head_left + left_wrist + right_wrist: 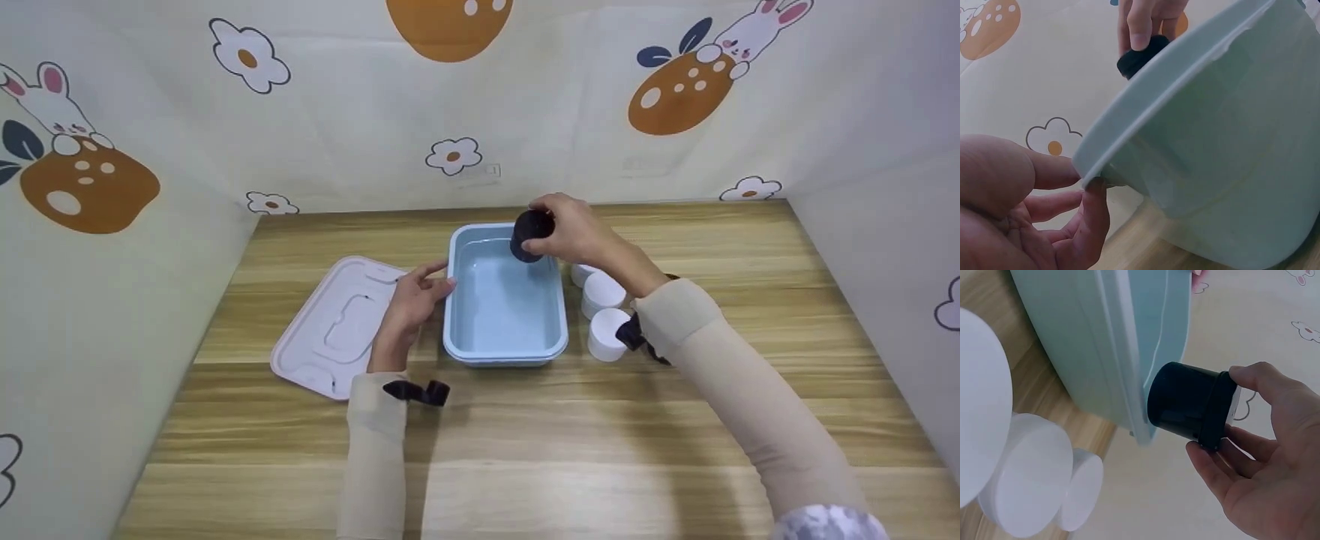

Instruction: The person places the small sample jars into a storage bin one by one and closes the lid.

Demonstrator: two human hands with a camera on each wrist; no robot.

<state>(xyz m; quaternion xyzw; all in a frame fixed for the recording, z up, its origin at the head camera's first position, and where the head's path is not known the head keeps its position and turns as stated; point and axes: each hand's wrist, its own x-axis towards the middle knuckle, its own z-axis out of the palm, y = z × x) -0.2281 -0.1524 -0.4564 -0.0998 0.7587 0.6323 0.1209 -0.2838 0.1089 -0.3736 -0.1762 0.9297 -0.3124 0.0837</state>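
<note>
A light-blue plastic storage box (504, 307) stands open on the table, with its inner floor bare. My left hand (416, 300) pinches the box's left rim between thumb and fingers, as the left wrist view shows close up at the rim (1129, 115). With its fingertips my right hand (574, 232) grips a small black jar (527, 238) by its wider end. The jar hangs tilted over the box's far right corner. In the right wrist view the black jar (1190, 402) overlaps the rim, its narrower end towards the box.
Right of the box stand three white round jars (606, 335) in a row, below my right forearm. A pale lid (341, 330) with moulded ridges lies left of the box, partly behind my left hand. A patterned cloth wall (360, 127) rises behind the wooden table (525, 457).
</note>
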